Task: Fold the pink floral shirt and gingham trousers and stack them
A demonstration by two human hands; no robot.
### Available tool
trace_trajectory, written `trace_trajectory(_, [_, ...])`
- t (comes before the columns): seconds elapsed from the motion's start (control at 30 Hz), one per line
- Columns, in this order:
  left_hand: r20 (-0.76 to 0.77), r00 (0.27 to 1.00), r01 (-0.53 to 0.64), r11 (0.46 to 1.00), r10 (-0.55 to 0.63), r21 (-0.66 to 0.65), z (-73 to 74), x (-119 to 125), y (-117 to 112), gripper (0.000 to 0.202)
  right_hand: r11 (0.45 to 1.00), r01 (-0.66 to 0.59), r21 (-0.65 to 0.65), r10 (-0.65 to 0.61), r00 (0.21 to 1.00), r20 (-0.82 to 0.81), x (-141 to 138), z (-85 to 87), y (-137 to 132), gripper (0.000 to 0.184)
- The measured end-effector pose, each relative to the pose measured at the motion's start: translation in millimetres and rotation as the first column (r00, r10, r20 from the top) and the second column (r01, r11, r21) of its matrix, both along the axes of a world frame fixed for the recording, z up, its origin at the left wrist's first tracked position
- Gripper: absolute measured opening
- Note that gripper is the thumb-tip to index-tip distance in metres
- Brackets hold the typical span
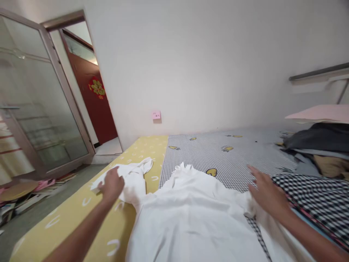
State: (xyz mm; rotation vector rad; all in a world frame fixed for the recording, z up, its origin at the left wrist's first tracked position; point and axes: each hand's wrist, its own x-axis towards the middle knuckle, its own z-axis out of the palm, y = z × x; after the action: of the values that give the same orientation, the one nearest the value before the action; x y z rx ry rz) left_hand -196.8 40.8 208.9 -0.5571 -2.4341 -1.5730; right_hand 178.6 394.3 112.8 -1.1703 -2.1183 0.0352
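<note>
A white garment (191, 214) lies spread on the bed in front of me, its collar pointing toward the far wall. My left hand (112, 185) is closed on the garment's left sleeve (131, 174), which lies over the yellow part of the sheet. My right hand (268, 194) rests on the garment's right shoulder, fingers stretched out flat and slightly apart, holding nothing.
The bed has a grey checked sheet with yellow hearts (226, 154) and a yellow strip (81, 211) along its left edge. A black-and-white checked cloth (316, 198) and piled clothes (319, 149) lie at right. Books litter the floor (29, 196) by a glass door (35, 109).
</note>
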Motion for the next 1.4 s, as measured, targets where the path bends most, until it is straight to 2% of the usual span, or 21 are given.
trace_trajectory(0.07, [-0.103, 0.984, 0.133, 0.981, -0.148, -0.143, -23.3, 27, 46, 0.033, 0.975, -0.220, 0.020, 0.220, 0.975, 0.022, -41, -3.1, -33, 0.055])
trace_trajectory(0.13, [-0.145, 0.904, 0.340, 0.883, -0.402, -0.325, -56.0, 56, 83, 0.031, 0.884, -0.467, -0.029, 0.467, 0.877, 0.109, -78, -17.5, -64, 0.050])
trace_trajectory(0.17, [-0.140, 0.778, 0.456, 0.704, -0.612, -0.545, -75.1, 68, 95, 0.036, 0.837, -0.544, -0.058, 0.546, 0.826, 0.142, -93, -29.1, -75, 0.047])
trace_trajectory(0.2, [-0.050, 0.678, 0.505, 0.513, -0.733, -0.694, -94.8, 79, 102, 0.040, 0.781, -0.613, -0.121, 0.624, 0.758, 0.188, -103, -43.0, -81, 0.045])
trace_trajectory(0.23, [0.054, 0.646, 0.523, 0.389, -0.762, -0.759, -114.0, 87, 105, 0.045, 0.742, -0.641, -0.197, 0.670, 0.708, 0.223, -110, -58.1, -82, 0.044])
trace_trajectory(0.27, [0.127, 0.629, 0.523, 0.297, -0.767, -0.799, -131.6, 92, 104, 0.050, 0.727, -0.633, -0.266, 0.686, 0.684, 0.248, -114, -73.1, -78, 0.043])
trace_trajectory(0.3, [0.156, 0.636, 0.519, 0.269, -0.756, -0.811, -146.6, 95, 101, 0.053, 0.742, -0.593, -0.313, 0.669, 0.693, 0.270, -116, -86.9, -71, 0.044])
trace_trajectory(0.37, [0.124, 0.686, 0.480, 0.318, -0.717, -0.818, -167.0, 95, 91, 0.054, 0.847, -0.427, -0.316, 0.517, 0.798, 0.308, -117, -107.1, -49, 0.046])
trace_trajectory(0.43, [0.048, 0.796, 0.372, 0.424, -0.604, -0.825, -174.5, 85, 83, 0.051, 0.940, -0.218, -0.263, 0.301, 0.894, 0.333, -119, -115.3, -26, 0.048])
trace_trajectory(0.5, [-0.027, 0.922, 0.189, 0.512, -0.386, -0.838, -173.1, 67, 78, 0.050, 0.962, -0.059, -0.265, 0.152, 0.926, 0.345, -124, -114.9, -7, 0.051])
trace_trajectory(0.57, [-0.128, 0.975, -0.004, 0.566, -0.181, -0.825, -168.0, 46, 78, 0.051, 0.953, 0.016, -0.303, 0.095, 0.932, 0.349, -128, -112.5, 4, 0.054])
trace_trajectory(0.67, [-0.219, 0.970, -0.119, 0.587, -0.103, -0.801, -160.0, 21, 85, 0.050, 0.950, 0.026, -0.312, 0.079, 0.944, 0.320, -131, -114.9, 12, 0.055])
trace_trajectory(0.77, [-0.309, 0.932, -0.152, 0.575, -0.187, -0.804, -150.8, 16, 104, 0.044, 0.959, -0.020, -0.284, 0.083, 0.974, 0.211, -128, -122.6, 18, 0.054])
trace_trajectory(0.93, [-0.564, 0.749, -0.219, 0.674, -0.347, -0.706, -121.4, 24, 136, 0.044, 0.899, -0.081, -0.431, -0.009, 0.979, -0.203, -120, -114.7, 38, 0.052])
trace_trajectory(1.0, [-0.531, 0.761, -0.188, 0.657, -0.373, -0.730, -109.2, 25, 145, 0.045, 0.875, -0.029, -0.484, -0.106, 0.962, -0.250, -121, -102.3, 48, 0.048])
trace_trajectory(1.07, [-0.370, 0.859, -0.087, 0.612, -0.354, -0.786, -101.9, 24, 154, 0.043, 0.883, 0.046, -0.466, -0.146, 0.973, -0.180, -126, -88.9, 55, 0.046])
trace_trajectory(1.1, [-0.255, 0.915, -0.005, 0.623, -0.313, -0.783, -100.9, 23, 159, 0.046, 0.882, 0.064, -0.466, -0.136, 0.983, -0.123, -130, -83.1, 57, 0.048])
trace_trajectory(1.17, [-0.013, 0.978, 0.146, 0.723, -0.210, -0.675, -104.0, 19, 170, 0.059, 0.856, 0.050, -0.514, -0.069, 0.997, -0.018, -138, -74.4, 60, 0.055])
trace_trajectory(1.23, [0.174, 0.971, 0.234, 0.820, -0.166, -0.522, -111.5, 13, 180, 0.056, 0.808, -0.024, -0.588, 0.046, 0.999, 0.022, -145, -70.1, 60, 0.055])
trace_trajectory(1.33, [0.318, 0.923, 0.335, 0.861, -0.217, -0.384, -119.1, 3, 192, 0.024, 0.791, -0.145, -0.595, 0.169, 0.986, -0.016, -146, -66.0, 62, 0.026])
trace_trajectory(1.4, [0.341, 0.896, 0.388, 0.877, -0.286, -0.283, -115.9, -5, 200, 0.023, 0.800, -0.166, -0.577, 0.169, 0.984, -0.050, -144, -60.5, 67, 0.019])
